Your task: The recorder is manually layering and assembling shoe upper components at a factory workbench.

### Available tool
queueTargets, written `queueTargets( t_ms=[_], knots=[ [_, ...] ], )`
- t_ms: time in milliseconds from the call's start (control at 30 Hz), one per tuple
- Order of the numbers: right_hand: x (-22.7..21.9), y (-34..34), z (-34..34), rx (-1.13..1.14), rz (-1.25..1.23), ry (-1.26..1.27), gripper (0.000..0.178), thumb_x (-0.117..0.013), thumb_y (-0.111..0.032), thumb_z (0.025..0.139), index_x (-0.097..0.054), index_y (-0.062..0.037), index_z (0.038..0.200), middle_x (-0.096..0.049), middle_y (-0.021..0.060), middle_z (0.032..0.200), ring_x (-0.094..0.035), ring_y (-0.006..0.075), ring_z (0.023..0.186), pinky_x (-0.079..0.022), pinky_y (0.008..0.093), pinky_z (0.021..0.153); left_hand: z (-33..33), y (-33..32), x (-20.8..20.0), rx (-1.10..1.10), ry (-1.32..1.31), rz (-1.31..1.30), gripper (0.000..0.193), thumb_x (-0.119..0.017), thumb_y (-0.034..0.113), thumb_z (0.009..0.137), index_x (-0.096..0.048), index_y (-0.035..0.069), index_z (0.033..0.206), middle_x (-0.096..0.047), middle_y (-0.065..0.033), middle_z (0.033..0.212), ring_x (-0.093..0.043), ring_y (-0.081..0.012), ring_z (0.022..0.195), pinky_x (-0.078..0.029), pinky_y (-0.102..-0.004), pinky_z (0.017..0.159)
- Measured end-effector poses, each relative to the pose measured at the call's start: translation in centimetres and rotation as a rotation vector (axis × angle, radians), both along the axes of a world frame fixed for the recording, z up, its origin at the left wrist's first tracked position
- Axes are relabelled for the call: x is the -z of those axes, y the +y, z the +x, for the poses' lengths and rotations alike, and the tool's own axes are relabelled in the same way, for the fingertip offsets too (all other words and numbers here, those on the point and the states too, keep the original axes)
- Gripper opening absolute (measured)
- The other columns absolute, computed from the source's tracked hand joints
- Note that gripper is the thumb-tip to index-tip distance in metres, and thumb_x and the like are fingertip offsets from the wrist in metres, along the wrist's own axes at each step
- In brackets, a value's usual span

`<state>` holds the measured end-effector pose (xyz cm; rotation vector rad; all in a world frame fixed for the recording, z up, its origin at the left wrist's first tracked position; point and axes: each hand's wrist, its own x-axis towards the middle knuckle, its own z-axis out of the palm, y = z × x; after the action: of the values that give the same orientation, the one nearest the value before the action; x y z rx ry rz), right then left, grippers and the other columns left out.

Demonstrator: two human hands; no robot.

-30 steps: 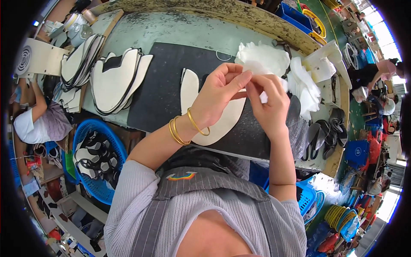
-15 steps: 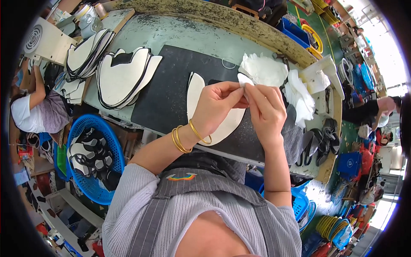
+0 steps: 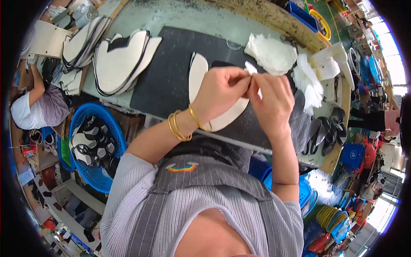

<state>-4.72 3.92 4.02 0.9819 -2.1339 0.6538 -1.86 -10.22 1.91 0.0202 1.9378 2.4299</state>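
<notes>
My left hand (image 3: 220, 92) and my right hand (image 3: 274, 103) meet above the black mat (image 3: 165, 70), fingertips pinched together. Between them sticks up a small thin white piece (image 3: 251, 67), soft-looking; most of it is hidden by the fingers. Below my hands lies a curved cream-coloured cut piece (image 3: 199, 75) with a dark edge, partly covered by my left hand and wrist. Just beyond my right hand rests a pile of thin, crumpled white sheets (image 3: 272, 53), and more white sheets (image 3: 310, 83) hang to its right.
Stacks of cream cut pieces with black edging (image 3: 120, 64) stand on the table's left. Dark straps or shoe parts (image 3: 327, 132) lie at the right end. A blue basket (image 3: 121, 150) of black-and-white parts sits below left. Another person (image 3: 40, 109) works at far left.
My view has shifted, so the table appears higher. Both hands stay together at the white piece, whose visible tip now tilts differently; my right hand's fingers are bent more.
</notes>
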Motion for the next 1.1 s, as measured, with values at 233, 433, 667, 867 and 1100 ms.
queueTargets(
  t_ms=[233,433,667,867,1100],
  knots=[
    [1.8,0.5,-0.1,0.134,-0.221,-0.115,0.016,-0.07,0.005,0.066,-0.065,-0.0023,0.08,-0.062,0.0065,0.076,-0.056,0.0186,0.064,-0.047,0.027,0.056,-1.4,0.9,-0.4,0.063,-0.083,0.123,0.02,-0.061,0.006,0.086,-0.063,-0.009,0.1,-0.067,-0.0121,0.088,-0.066,-0.0151,0.077,-0.056,-0.0252,0.072],
    [2.2,0.1,0.4,0.199,-0.375,-0.18,0.014,-0.069,0.005,0.07,-0.066,-0.0007,0.082,-0.062,0.006,0.076,-0.056,0.0137,0.065,-0.048,0.0233,0.057,-1.4,1.7,-0.3,0.064,-0.099,0.347,0.02,-0.06,0.004,0.084,-0.065,-0.008,0.099,-0.067,-0.0127,0.087,-0.066,-0.016,0.076,-0.057,-0.0276,0.071],
    [2.3,1.0,0.3,0.21,-0.723,-0.502,0.012,-0.065,0.007,0.077,-0.064,0.0046,0.089,-0.061,0.0051,0.085,-0.053,0.0082,0.07,-0.044,0.0191,0.064,-1.3,1.6,0.5,0.046,-0.133,0.388,0.023,-0.06,0.005,0.085,-0.063,-0.006,0.105,-0.067,-0.0124,0.09,-0.067,-0.0173,0.078,-0.057,-0.0284,0.072],
    [1.9,0.5,0.7,-0.159,-0.908,-0.826,0.014,-0.063,0.002,0.082,-0.062,0.0036,0.096,-0.06,0.0028,0.084,-0.052,0.0069,0.073,-0.041,0.0177,0.067,-1.2,1.2,0.3,0.116,-0.012,0.465,0.011,-0.063,0.008,0.087,-0.055,0.001,0.088,-0.06,-0.0058,0.092,-0.064,-0.014,0.081,-0.058,-0.0294,0.071],
    [1.5,-1.1,0.8,-0.063,-0.895,-0.813,0.012,-0.06,-0.009,0.089,-0.059,0.0025,0.09,-0.058,0.0011,0.078,-0.05,0.0072,0.07,-0.043,0.0208,0.065,-1.9,2.8,1.4,-0.22,0.357,-0.053,0.011,-0.063,0.003,0.084,-0.053,-0.002,0.081,-0.059,-0.0027,0.076,-0.061,-0.0078,0.07,-0.055,-0.0233,0.057]
  ],
)
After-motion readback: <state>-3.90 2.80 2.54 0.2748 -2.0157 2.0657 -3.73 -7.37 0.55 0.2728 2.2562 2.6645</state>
